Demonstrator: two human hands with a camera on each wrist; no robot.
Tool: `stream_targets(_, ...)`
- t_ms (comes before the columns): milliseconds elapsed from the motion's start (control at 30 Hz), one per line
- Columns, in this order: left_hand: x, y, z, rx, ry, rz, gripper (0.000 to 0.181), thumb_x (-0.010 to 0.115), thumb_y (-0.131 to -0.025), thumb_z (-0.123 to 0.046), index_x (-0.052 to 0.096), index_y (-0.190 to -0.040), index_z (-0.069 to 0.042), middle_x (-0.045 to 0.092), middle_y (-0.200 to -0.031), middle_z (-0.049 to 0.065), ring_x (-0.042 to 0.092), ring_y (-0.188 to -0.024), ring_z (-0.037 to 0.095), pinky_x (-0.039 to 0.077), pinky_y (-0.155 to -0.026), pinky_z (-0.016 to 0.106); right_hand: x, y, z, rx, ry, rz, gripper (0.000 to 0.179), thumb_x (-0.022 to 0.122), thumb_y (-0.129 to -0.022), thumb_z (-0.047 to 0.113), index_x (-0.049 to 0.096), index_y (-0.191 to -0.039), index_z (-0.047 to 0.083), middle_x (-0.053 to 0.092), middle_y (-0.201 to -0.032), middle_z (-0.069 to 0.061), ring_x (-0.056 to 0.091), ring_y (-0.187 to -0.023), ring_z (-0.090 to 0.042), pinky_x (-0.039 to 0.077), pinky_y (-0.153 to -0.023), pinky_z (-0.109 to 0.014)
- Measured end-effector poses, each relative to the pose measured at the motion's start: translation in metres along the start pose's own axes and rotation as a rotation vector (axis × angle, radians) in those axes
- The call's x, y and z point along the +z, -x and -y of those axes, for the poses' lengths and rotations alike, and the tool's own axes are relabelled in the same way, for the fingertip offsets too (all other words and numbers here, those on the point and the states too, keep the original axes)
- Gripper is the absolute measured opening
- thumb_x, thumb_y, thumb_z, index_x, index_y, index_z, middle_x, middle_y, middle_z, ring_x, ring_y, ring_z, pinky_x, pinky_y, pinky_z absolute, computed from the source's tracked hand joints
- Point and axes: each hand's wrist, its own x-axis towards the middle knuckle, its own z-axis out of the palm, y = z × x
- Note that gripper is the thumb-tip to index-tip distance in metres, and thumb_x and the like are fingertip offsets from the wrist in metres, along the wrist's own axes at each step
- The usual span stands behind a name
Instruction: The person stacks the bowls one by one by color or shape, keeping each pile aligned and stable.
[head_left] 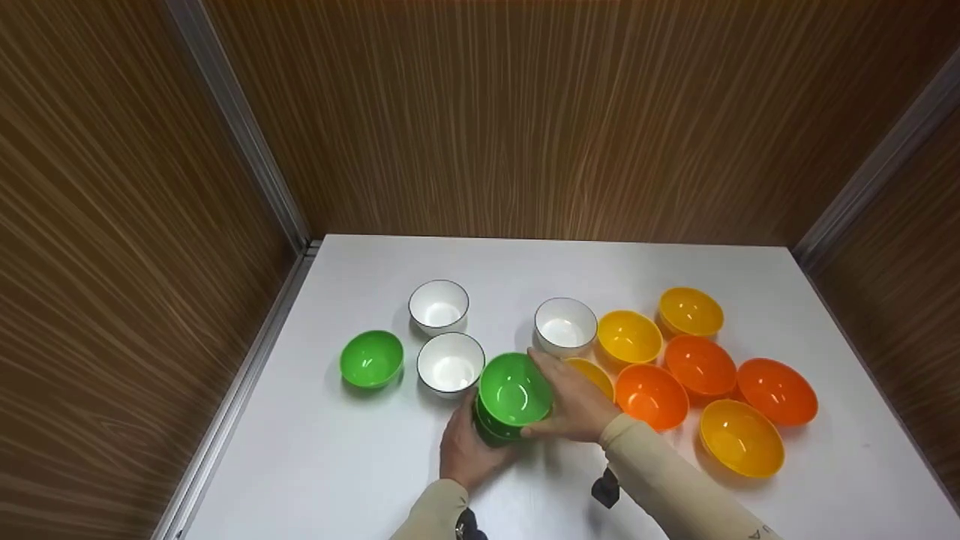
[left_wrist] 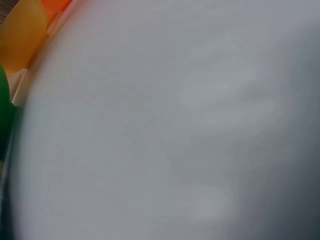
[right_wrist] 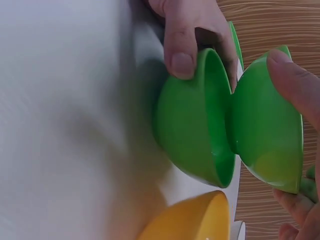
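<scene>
My right hand [head_left: 574,399] grips a green bowl [head_left: 516,390] by its rim, thumb on one side and fingers on the other. Below it, a second green bowl [right_wrist: 185,122] is held at its side by my left hand [head_left: 471,450]. The right wrist view has the upper bowl [right_wrist: 265,120] with its base at the mouth of the lower one. There, the left thumb [right_wrist: 181,62] lies on the lower bowl's outer wall near the rim. At the left edge of the left wrist view only a sliver of green [left_wrist: 5,107] shows.
Two white bowls [head_left: 451,364] and a green bowl [head_left: 372,359] stand to the left; another white bowl [head_left: 566,324] is behind my hands. Several yellow bowls [head_left: 630,337] and orange bowls [head_left: 701,365] cluster on the right of the white table [head_left: 315,450]. Wood-grain panels [head_left: 525,120] enclose it.
</scene>
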Motion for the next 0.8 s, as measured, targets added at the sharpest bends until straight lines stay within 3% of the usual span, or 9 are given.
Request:
stream_targets(133, 0.000, 0.001, -0.001, 0.002, -0.008, 0.000, 0.110, 0.086, -0.058, -0.046, 0.033, -0.144, -0.003, 0.052, -0.136, 0.013, 0.052, -0.122, 0.029, 0.041, -0.104, 0.044, 0.007, 0.005, -0.001, -0.008, -0.015, -0.008, 0.120, 0.085, -0.060, 0.054, 0.025, -0.151, 0.006, 0.034, -0.152, -0.012, 0.035, -0.136, -0.031, 0.032, -0.110, -0.051)
stream_targets(467, 0.000, -0.001, -0.002, 0.006, -0.017, -0.006, 0.110, 0.086, -0.059, -0.049, 0.034, -0.143, -0.001, 0.051, -0.136, 0.015, 0.051, -0.122, 0.030, 0.041, -0.104, 0.046, 0.019, 0.008, -0.007, -0.011, 0.009, -0.032, 0.118, 0.086, -0.058, 0.054, 0.029, -0.150, 0.005, 0.037, -0.150, -0.014, 0.035, -0.136, -0.032, 0.029, -0.111, -0.053)
stream_targets(800, 0.001, -0.001, -0.002, -0.020, -0.021, 0.009, 0.108, 0.086, -0.061, -0.046, 0.034, -0.143, 0.000, 0.050, -0.138, 0.016, 0.050, -0.123, 0.031, 0.041, -0.104, 0.046, 0.028, 0.009, -0.008, 0.036, -0.019, -0.022, 0.118, 0.086, -0.059, 0.053, 0.027, -0.151, 0.010, 0.035, -0.151, -0.012, 0.032, -0.138, -0.030, 0.026, -0.113, -0.051)
